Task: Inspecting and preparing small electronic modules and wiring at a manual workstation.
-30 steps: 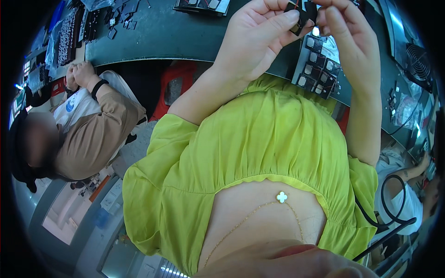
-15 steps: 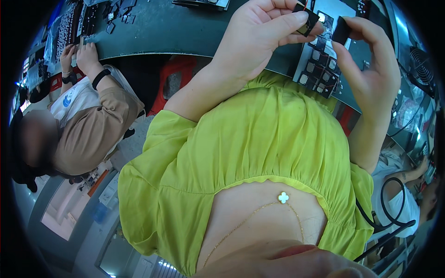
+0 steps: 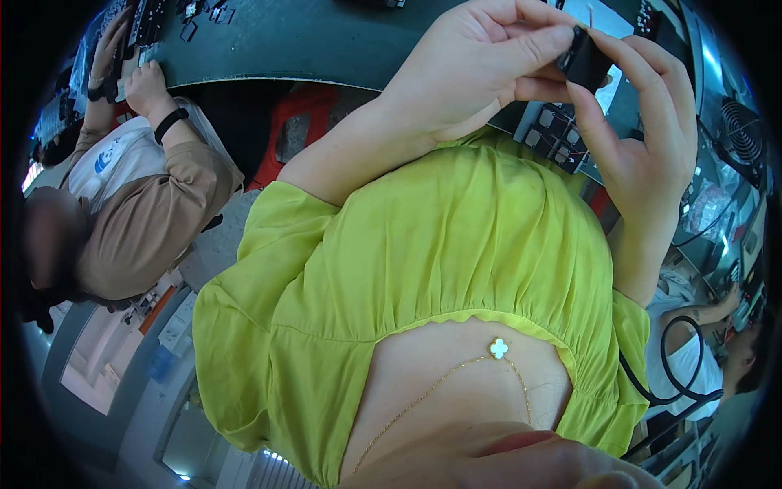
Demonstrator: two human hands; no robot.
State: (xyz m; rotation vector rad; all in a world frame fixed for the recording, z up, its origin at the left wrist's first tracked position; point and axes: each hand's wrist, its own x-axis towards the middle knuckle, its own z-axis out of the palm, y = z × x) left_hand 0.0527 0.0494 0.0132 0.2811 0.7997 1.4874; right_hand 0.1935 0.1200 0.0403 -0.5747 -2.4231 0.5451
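Note:
My left hand (image 3: 489, 61) pinches a small black square part at its left edge, thumb on top. The fingers of my right hand (image 3: 643, 122) close on a flat black square piece (image 3: 588, 65) at its right and lower edges. Both parts meet between my fingertips, the flat piece lying over the other, so the one beneath is mostly hidden. Just below my hands, several black square modules with pale centres (image 3: 554, 130) sit in rows on a light sheet (image 3: 604, 96). Thin red wires show among them.
The dark green bench (image 3: 285, 49) runs along the top, with small black parts (image 3: 191, 28) toward the left. A red stool (image 3: 285, 134) stands below it. Another person (image 3: 155, 204) works at left. At right are a round fan grille (image 3: 740, 130) and a coiled black cable (image 3: 684, 359).
My right hand has brought the flat black piece leftward onto the part in my left hand. My left hand has shifted slightly right. The person at left has moved one hand farther up.

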